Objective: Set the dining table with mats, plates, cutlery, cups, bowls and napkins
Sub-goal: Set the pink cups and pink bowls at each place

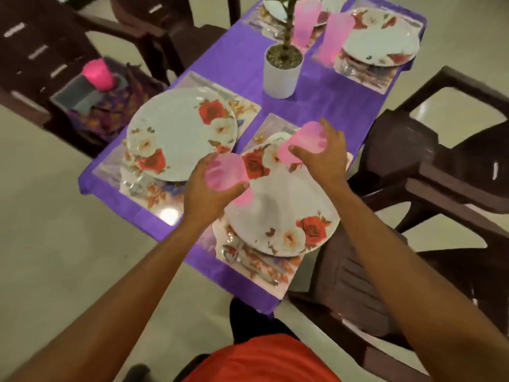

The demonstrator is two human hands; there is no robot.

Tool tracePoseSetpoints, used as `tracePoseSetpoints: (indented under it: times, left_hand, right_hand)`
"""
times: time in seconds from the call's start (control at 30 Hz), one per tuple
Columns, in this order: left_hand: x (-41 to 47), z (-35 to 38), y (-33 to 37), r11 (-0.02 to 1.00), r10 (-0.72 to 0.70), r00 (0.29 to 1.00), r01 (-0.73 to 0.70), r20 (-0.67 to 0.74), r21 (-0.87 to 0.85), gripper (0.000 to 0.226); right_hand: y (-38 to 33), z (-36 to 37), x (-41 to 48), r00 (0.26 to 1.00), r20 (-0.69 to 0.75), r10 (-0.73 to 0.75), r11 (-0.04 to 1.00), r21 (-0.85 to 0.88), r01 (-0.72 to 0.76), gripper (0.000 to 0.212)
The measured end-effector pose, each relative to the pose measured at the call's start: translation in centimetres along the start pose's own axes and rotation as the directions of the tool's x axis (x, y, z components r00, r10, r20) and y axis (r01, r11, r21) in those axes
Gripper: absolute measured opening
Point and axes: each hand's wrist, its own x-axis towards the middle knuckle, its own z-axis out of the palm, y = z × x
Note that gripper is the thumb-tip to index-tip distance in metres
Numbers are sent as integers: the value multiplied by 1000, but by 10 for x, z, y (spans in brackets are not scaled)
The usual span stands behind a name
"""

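Note:
My left hand (209, 194) grips a translucent pink cup (224, 173) above the near rose-patterned plate (286, 216). My right hand (326, 153) holds a second pink cup (304, 140) tilted over that plate's far edge. Another rose plate (179, 133) lies on a floral mat (248, 108) to the left. Cutlery (242, 257) lies on the near mat beside the plate. Two pink cups (307, 20) (337, 37) stand at the far end by a far plate (382, 42).
A white pot with a plant (281, 70) stands mid-table on the purple cloth (234, 56). Dark brown chairs (429, 166) surround the table. The left chair carries a tray (80, 95) with one more pink cup (97, 73) and patterned cloth.

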Motion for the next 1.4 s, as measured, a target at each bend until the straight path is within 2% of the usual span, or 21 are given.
tracePoseSetpoints:
  times: [0.13,0.33,0.6,0.73,0.83,0.97,1.1,1.23,1.3,1.4]
  left_hand:
    - [73,12,11,997,5,999,-1,51,-75,84]
    - [159,24,26,990,44,995,-32,86,-140,80]
    - [242,28,28,984,96,973,-61,209,-166,85]
    - [274,32,30,985,140,941,-100,307,-143,95]
    - [294,34,29,979,202,902,-178,383,-98,92]
    - [313,37,23,969,238,858,-239,455,-58,96]
    - [323,40,16,953,257,821,-303,509,7,94]
    - [324,42,15,898,333,749,-437,573,50,89]
    - [326,41,14,887,341,735,-458,586,59,88]
    - [328,40,13,884,326,732,-460,599,81,88]
  right_hand:
    - [-12,31,60,1000,8,10,1000,-15,-9,99]
    - [-20,75,95,1000,-2,3,996,-85,-3,96]
    - [-34,100,97,1000,19,-2,949,-315,8,95]
    - [-41,107,95,999,35,1,906,-422,14,98]
    - [-44,107,98,996,60,61,911,-412,-31,104]
    - [-45,103,97,996,64,67,921,-389,-37,116]
    - [-42,97,86,992,-7,125,938,-325,-120,122]
    - [-32,99,64,975,-118,188,935,-283,-214,116]
    - [-24,106,51,946,-165,277,911,-268,-314,108]
    - [-11,121,29,875,-278,396,834,-289,-469,80]
